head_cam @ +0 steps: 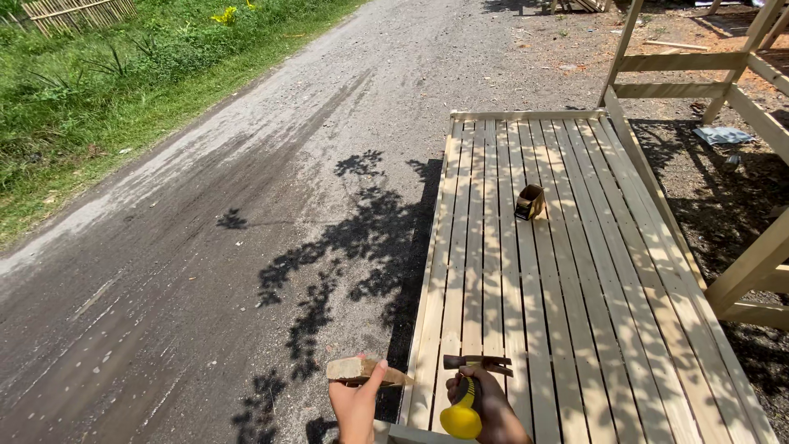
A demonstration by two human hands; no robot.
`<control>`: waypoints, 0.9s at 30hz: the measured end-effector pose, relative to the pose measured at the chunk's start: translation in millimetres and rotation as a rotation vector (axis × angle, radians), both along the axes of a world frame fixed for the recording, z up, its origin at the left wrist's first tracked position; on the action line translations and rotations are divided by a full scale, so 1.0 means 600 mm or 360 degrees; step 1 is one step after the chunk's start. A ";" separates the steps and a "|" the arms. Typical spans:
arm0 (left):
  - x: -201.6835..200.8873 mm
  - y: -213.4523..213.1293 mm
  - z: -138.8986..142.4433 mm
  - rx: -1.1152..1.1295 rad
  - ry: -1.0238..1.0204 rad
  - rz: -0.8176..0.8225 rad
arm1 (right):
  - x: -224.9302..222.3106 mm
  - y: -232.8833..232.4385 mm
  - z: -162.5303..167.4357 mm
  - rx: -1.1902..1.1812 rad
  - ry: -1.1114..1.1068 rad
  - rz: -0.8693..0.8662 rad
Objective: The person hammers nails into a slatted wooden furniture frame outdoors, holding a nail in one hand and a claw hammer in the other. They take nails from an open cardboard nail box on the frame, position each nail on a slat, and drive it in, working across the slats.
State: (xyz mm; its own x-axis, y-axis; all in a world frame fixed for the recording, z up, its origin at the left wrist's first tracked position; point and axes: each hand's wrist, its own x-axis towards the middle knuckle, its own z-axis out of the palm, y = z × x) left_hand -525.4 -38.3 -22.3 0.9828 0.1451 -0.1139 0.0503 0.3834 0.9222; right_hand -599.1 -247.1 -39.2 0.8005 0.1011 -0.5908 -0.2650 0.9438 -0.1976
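While my right hand (485, 403) grips the yellow-handled hammer (470, 386) and my left hand (355, 404) pinches a wood block (355, 370), a small box (529, 201) sits well ahead on the slatted platform (575, 312).

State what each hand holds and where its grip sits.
The left hand holds a small wood block by its near end. The right hand holds a hammer; its grip is on the yellow handle, just below the head.

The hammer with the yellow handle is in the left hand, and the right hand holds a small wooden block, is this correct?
Not quite: the head view shows the hands swapped. The hammer with the yellow handle is in the right hand, and the left hand holds the small wooden block.
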 end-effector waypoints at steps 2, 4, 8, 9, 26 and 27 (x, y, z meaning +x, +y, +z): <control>0.013 0.045 0.004 0.0104 0.0083 0.0008 | 0.019 0.042 0.008 -0.0114 -0.0025 -0.0019; 0.031 0.081 0.001 0.0133 0.0127 0.0005 | 0.039 0.079 0.014 -0.0109 0.0040 -0.0022; 0.078 0.148 -0.021 0.0135 0.0078 0.0028 | 0.094 0.141 0.013 -0.0023 -0.0040 -0.0116; 0.091 0.166 -0.028 0.0166 0.0042 0.0033 | 0.115 0.156 0.010 0.0023 -0.0023 -0.0166; 0.493 0.292 -0.049 0.0576 -0.0276 -0.0420 | 0.519 0.323 -0.050 0.0469 0.0477 -0.0791; 0.513 0.280 -0.048 0.0611 -0.0205 -0.0414 | 0.533 0.322 -0.046 0.0463 0.0404 -0.0782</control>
State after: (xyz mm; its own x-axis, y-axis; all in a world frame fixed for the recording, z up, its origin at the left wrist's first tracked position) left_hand -217.5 129.7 -51.4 0.9947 -0.0997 0.0247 -0.0245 0.0040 0.9997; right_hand -279.1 -53.9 -66.9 0.6324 -0.0579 -0.7725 0.2088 0.9730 0.0980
